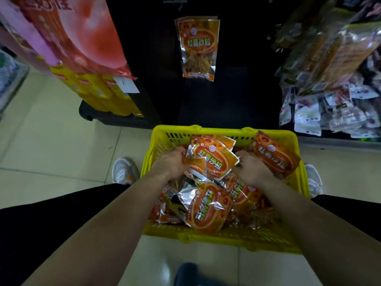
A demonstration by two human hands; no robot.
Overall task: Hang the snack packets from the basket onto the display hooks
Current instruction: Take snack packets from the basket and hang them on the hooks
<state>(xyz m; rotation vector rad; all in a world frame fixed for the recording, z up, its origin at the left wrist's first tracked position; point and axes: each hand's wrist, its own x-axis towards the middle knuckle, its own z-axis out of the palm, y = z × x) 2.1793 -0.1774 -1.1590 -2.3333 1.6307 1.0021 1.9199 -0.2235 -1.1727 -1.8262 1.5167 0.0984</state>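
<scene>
Down among the snacks, the left hand (pixel 171 162) has its fingers curled over the silver-edged left side of the top packet (pixel 214 156), with the back of the hand toward the camera and the fingertips hidden behind the foil. The right hand (pixel 252 169) closes on the same packet's right edge, fingers bent and their tips tucked out of sight under its corner. The packet sits tilted between the two hands, orange face up, and at least one more foil edge is bunched against the left hand.

Both hands are inside the yellow basket (pixel 206 130), which stands on the tiled floor (pixel 61 151). It holds a loose heap of matching orange packets (pixel 208 207), lying at all angles and overlapping; one leaning packet (pixel 274 155) rests against the far right corner, poking above the rim.

Beyond the basket, one hanging packet (pixel 196 48) of the same kind hangs upright on the dark display panel (pixel 237 79); what it hangs from is too dim to make out.

Left of the panel stand yellow boxes (pixel 99 93) under a pink and red banner (pixel 82 32). To the right hang mixed bags (pixel 329 100) of other snacks. A pale shoe (pixel 124 171) shows just beside the basket on the left.
</scene>
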